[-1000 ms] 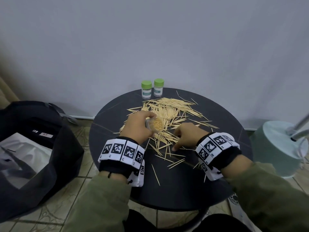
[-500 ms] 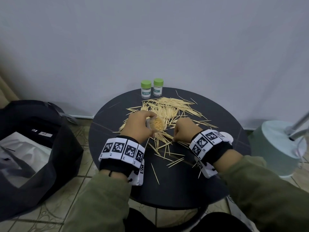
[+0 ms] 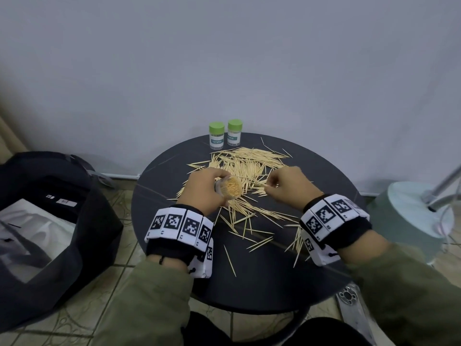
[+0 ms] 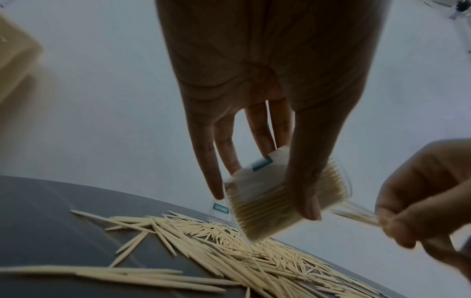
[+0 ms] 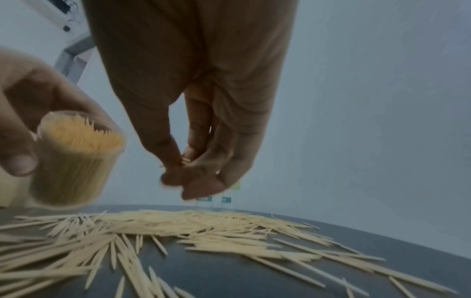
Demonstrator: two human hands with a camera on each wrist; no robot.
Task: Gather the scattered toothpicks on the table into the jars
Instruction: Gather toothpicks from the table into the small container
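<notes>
Toothpicks [image 3: 245, 168] sprawl across the round dark surface [image 3: 262, 278], most between the two hands and the two capped jars [image 3: 216, 138] at the far edge. The left hand [image 3: 204, 191] grips an open jar [image 3: 228, 188], nearly full, mouth tilted rightward. The right hand [image 3: 289, 187], just beside that mouth, pinches a small bundle [image 4: 356, 214], long axis pointing at the opening.

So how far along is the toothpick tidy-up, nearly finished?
Partly. Two green-capped jars stand closed at the table's far edge. The left hand holds an open jar, already packed, while the right hand pinches a few toothpicks at its mouth. A big scattered pile still remains.
</notes>
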